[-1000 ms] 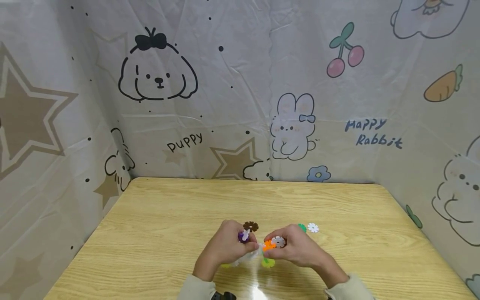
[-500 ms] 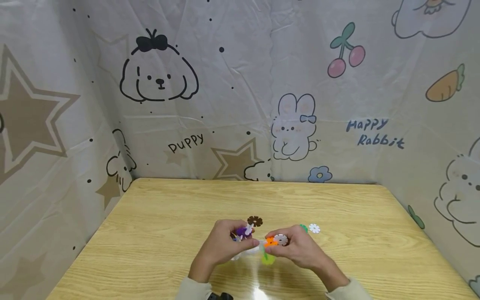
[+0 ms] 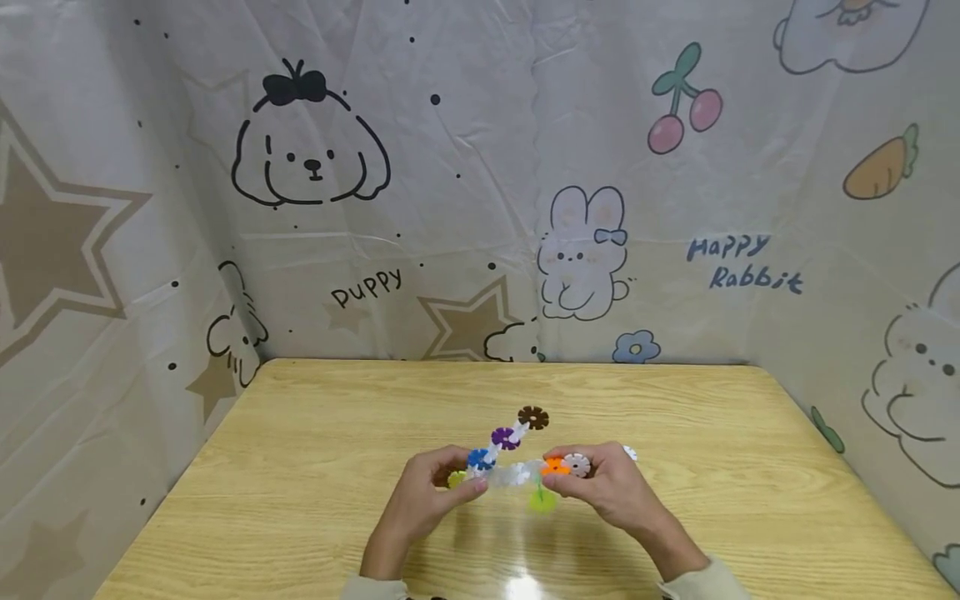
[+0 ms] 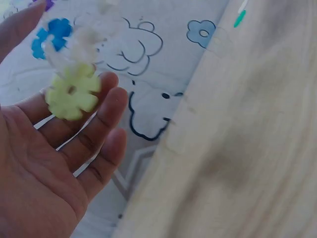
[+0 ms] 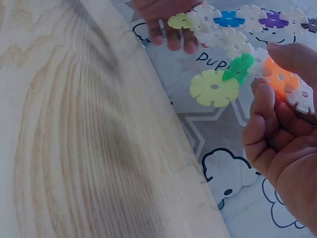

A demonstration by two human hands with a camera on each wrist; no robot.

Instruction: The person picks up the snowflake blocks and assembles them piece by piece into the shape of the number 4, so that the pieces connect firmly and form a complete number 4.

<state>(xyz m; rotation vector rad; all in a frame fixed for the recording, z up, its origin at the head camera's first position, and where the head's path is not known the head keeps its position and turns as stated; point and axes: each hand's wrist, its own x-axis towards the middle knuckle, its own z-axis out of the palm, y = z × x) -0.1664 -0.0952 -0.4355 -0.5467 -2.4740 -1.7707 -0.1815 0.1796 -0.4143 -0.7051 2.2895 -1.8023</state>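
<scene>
Both hands hold one structure of interlocking snowflake discs above the table. My left hand (image 3: 423, 492) grips its left end, thumb in front, near a yellow-green disc (image 3: 457, 479). From there a branch of blue (image 3: 481, 459), purple (image 3: 505, 438) and brown (image 3: 533, 418) discs, joined by white ones, slants up to the right. Clear-white discs (image 3: 517, 474) run across between the hands. My right hand (image 3: 611, 483) pinches an orange disc (image 3: 556, 467) that has a white disc (image 3: 577, 465) attached. A green disc (image 5: 238, 69) and a larger yellow-green disc (image 5: 214, 88) hang below.
A loose white disc (image 3: 630, 452) lies on the wooden table (image 3: 337, 433) just beyond my right hand, partly covered by it. A green piece (image 4: 240, 18) shows on the table in the left wrist view. A printed cloth (image 3: 465, 167) stands behind the table.
My left hand has shifted left and opened up around the structure, uncovering the blue disc. The brown and purple branch has swung up and right. My right hand keeps its pinch, slightly farther right.
</scene>
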